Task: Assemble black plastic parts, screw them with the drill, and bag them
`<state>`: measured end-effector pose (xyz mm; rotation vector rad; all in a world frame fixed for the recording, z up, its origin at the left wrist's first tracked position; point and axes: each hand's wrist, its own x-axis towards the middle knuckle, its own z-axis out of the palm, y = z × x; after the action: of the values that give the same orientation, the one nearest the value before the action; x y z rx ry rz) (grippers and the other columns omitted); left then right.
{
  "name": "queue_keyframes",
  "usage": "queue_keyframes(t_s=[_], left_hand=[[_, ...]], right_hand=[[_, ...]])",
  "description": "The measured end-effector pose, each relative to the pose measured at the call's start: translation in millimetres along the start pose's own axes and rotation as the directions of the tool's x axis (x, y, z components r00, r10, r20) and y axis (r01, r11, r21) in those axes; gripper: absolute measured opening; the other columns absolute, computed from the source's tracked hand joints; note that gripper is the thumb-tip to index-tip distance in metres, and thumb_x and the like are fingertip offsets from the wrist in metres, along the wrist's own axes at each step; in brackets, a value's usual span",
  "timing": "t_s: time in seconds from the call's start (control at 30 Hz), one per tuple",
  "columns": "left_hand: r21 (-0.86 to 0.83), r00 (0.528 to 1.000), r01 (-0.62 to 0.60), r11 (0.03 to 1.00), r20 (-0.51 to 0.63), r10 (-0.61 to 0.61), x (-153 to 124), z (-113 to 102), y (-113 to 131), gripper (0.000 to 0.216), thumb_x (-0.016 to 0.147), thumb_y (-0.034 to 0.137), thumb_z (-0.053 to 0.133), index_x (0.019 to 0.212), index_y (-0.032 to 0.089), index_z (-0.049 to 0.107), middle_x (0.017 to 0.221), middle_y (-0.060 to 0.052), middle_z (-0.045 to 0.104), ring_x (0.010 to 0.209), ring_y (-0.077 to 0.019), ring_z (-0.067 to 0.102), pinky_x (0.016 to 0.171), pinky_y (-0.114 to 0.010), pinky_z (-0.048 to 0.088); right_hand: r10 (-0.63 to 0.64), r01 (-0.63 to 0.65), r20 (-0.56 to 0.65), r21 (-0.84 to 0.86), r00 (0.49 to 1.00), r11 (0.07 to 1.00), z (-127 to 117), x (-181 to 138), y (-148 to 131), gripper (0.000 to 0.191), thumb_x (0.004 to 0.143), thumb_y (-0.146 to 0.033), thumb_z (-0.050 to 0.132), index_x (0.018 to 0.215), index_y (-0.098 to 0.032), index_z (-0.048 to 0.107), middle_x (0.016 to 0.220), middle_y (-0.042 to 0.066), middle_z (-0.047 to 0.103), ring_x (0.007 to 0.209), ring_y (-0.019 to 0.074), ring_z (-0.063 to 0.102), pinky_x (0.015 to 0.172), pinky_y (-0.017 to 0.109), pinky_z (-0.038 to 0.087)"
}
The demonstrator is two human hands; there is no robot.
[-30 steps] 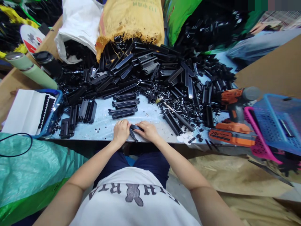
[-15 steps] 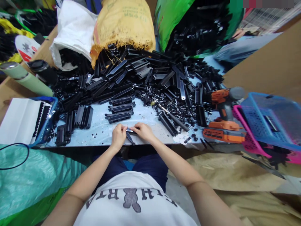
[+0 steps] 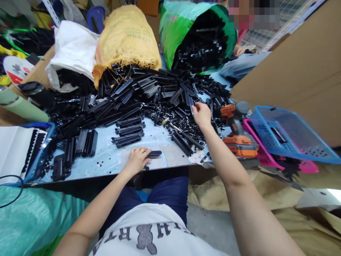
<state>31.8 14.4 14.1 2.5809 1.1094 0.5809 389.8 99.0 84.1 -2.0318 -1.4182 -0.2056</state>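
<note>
My left hand (image 3: pixel 137 159) rests near the table's front edge, fingers curled over a flat black plastic strip (image 3: pixel 154 153) that lies on the pale table (image 3: pixel 112 156). My right hand (image 3: pixel 201 113) is stretched far out to the right into the big heap of black plastic parts (image 3: pixel 160 92), its fingers pinched on a small dark strip (image 3: pixel 192 103) at the heap's edge. Three assembled black pieces (image 3: pixel 129 129) lie in a row just beyond my left hand.
An orange cordless drill (image 3: pixel 236 124) stands right of my right hand, beside pink and blue baskets (image 3: pixel 290 135). Yellow (image 3: pixel 125 39), white and green sacks spill parts at the back. A blue tray (image 3: pixel 39 149) with white sheets and a green bottle (image 3: pixel 18 106) sit left.
Both hands were together on the strip at the table's front; now my right hand has let go and reached out right into the heap. The view has tilted upward.
</note>
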Motion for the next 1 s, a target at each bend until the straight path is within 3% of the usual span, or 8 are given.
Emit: queue_keyframes(t_s=[0.1,0.27,0.43,0.53,0.67,0.8,0.9,1.0], left_hand=[[-0.007,0.995,-0.051,0.999,0.085,0.051,4.4,-0.1,-0.7,0.032,0.086,0.014,0.052,0.117,0.022,0.057,0.099,-0.008,0.066,0.091,-0.0221,0.060,0.081,-0.037,0.046],[0.012,0.997,-0.072,0.997,-0.009,0.073,-6.5,-8.4,-15.3,0.031,0.090,0.017,0.047,0.119,0.021,0.056,0.098,-0.010,0.066,0.091,-0.0221,0.061,0.079,-0.037,0.049],[0.075,0.994,-0.095,0.993,-0.048,0.099,-19.6,-10.4,-26.2,0.031,0.091,0.018,0.045,0.120,0.020,0.056,0.102,-0.010,0.065,0.095,-0.0231,0.060,0.079,-0.038,0.049],[0.086,0.991,-0.114,0.990,-0.063,0.120,-22.9,-6.0,-30.5,0.031,0.092,0.019,0.043,0.120,0.018,0.056,0.100,-0.010,0.065,0.094,-0.0228,0.060,0.076,-0.038,0.049],[0.061,0.989,-0.127,0.990,-0.071,0.131,-24.3,-1.8,-33.8,0.030,0.092,0.018,0.043,0.120,0.016,0.055,0.099,-0.010,0.065,0.091,-0.0219,0.060,0.076,-0.037,0.050],[0.045,0.990,-0.119,0.992,-0.075,0.122,-24.9,-2.8,-32.8,0.030,0.092,0.017,0.042,0.119,0.017,0.056,0.098,-0.010,0.065,0.090,-0.0215,0.060,0.076,-0.037,0.050],[0.035,0.989,-0.110,0.993,-0.093,0.112,-25.0,-4.8,-30.5,0.031,0.092,0.017,0.043,0.120,0.018,0.056,0.098,-0.009,0.064,0.091,-0.0212,0.060,0.077,-0.037,0.050],[0.020,0.986,-0.118,0.993,-0.120,0.119,-24.4,-5.9,-28.4,0.032,0.091,0.016,0.045,0.121,0.018,0.055,0.098,-0.008,0.064,0.091,-0.0203,0.060,0.078,-0.035,0.050]], right_hand=[[-0.104,0.104,0.006,-0.022,0.995,0.994,9.1,17.7,-5.4,0.032,0.087,-0.026,0.049,0.111,-0.010,0.062,0.102,0.016,0.062,0.098,0.0273,0.055,0.090,0.043,0.043],[-0.309,0.311,0.096,-0.011,0.946,0.950,36.2,35.8,-49.6,0.035,0.089,-0.031,0.048,0.117,-0.012,0.058,0.118,0.018,0.053,0.111,0.0298,0.045,0.094,0.045,0.039],[-0.356,0.380,0.195,-0.099,0.914,0.920,68.7,49.6,-94.5,0.054,0.088,-0.047,0.048,0.131,-0.014,0.046,0.135,0.019,0.041,0.128,0.0357,0.029,0.102,0.060,0.022],[-0.290,0.319,0.187,-0.146,0.938,0.937,80.0,66.5,-101.5,0.052,0.091,-0.050,0.038,0.132,-0.017,0.045,0.140,0.016,0.039,0.132,0.0339,0.024,0.104,0.062,0.013],[-0.041,0.039,-0.021,-0.107,0.999,0.994,65.5,109.7,-56.5,0.044,0.095,-0.036,0.033,0.130,-0.012,0.046,0.136,0.018,0.042,0.127,0.0280,0.034,0.104,0.050,0.023],[0.333,-0.333,-0.022,-0.079,0.943,0.939,35.2,136.6,24.8,0.044,0.094,-0.025,0.032,0.123,0.005,0.046,0.120,0.030,0.050,0.114,0.0262,0.048,0.095,0.046,0.034],[0.344,-0.326,0.096,-0.163,0.934,0.931,27.4,136.9,71.4,0.046,0.093,-0.028,0.032,0.106,0.011,0.055,0.106,0.034,0.056,0.106,0.0257,0.052,0.087,0.045,0.038],[0.300,-0.220,0.217,-0.328,0.929,0.919,35.6,137.6,98.4,0.048,0.093,-0.030,0.031,0.098,0.007,0.061,0.115,0.035,0.051,0.119,0.0273,0.043,0.092,0.048,0.034]])
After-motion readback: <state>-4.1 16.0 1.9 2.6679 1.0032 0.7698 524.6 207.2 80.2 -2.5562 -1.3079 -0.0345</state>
